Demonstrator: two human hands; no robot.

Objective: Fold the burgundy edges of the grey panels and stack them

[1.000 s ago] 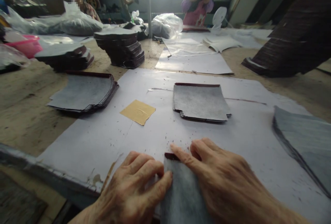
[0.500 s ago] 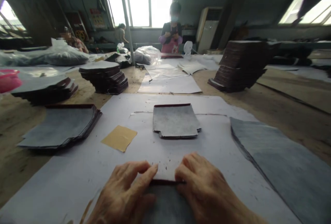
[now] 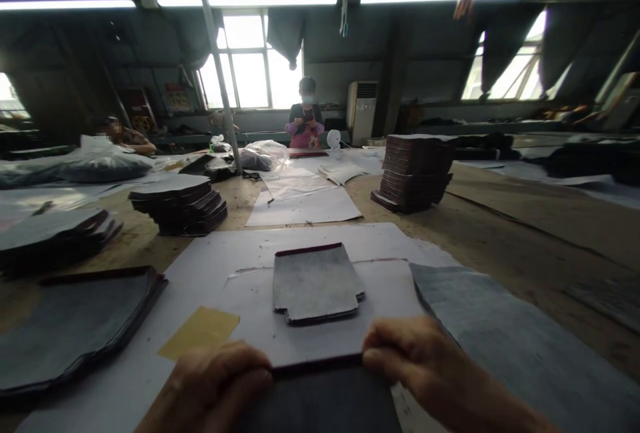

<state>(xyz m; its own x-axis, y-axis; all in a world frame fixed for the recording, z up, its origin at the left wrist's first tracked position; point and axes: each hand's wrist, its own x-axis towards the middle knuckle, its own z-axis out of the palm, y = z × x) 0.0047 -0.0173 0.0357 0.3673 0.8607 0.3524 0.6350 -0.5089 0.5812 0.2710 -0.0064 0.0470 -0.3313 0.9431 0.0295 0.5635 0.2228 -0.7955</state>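
Observation:
Close to me lies a grey-backed piece of leather-like sheet (image 3: 320, 401) with a dark strip along its far edge. My left hand (image 3: 213, 379) is closed on the left end of that edge, thumb and fingers together. At the right end, my right hand (image 3: 417, 359) pinches the same edge between thumb and fingers. Just beyond stands a small pile of notched grey pieces (image 3: 315, 283) with a dark red far edge. A tan paper square (image 3: 203, 331) lies past my left hand. The near part of the held piece runs out of view.
White paper (image 3: 190, 266) covers the tabletop here. Grey sheets lie at right (image 3: 500, 326) and a stack of edged pieces at left (image 3: 90, 319). Farther off are a tall dark stack (image 3: 415, 173), a lower stack (image 3: 180, 206) and a pole (image 3: 217, 73). A person (image 3: 306, 119) stands across the table.
My view has tilted up and turned right. My hands have moved apart along the piece's far edge, each now gripping near an end.

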